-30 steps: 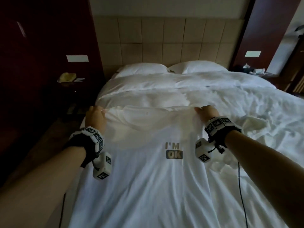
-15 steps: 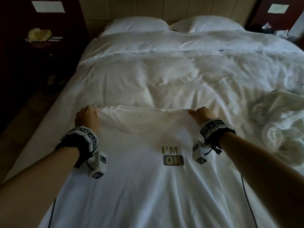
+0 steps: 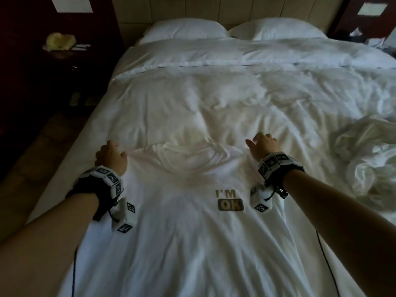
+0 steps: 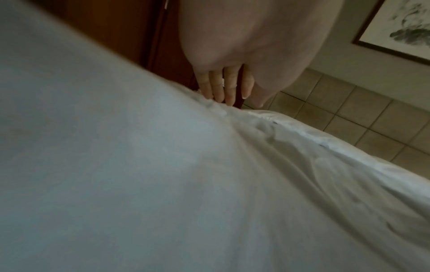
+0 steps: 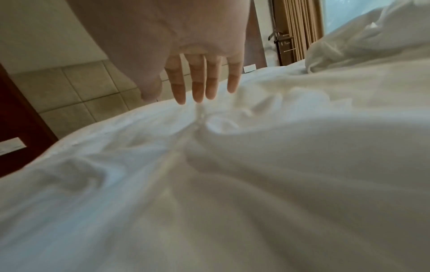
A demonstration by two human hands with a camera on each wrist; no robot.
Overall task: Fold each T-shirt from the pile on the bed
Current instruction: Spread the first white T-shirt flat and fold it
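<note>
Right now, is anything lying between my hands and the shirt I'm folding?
Nothing visible does. The T-shirt lies spread on the bed. The left hand sits at its shoulder edge and the right hand, fingers straight, just above the other shoulder. The pile lies off to the right, apart.

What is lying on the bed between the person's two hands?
The collar end of the white T-shirt, lying rumpled on the duvet, spans the stretch from left hand to right hand; the head view shows it.
</note>
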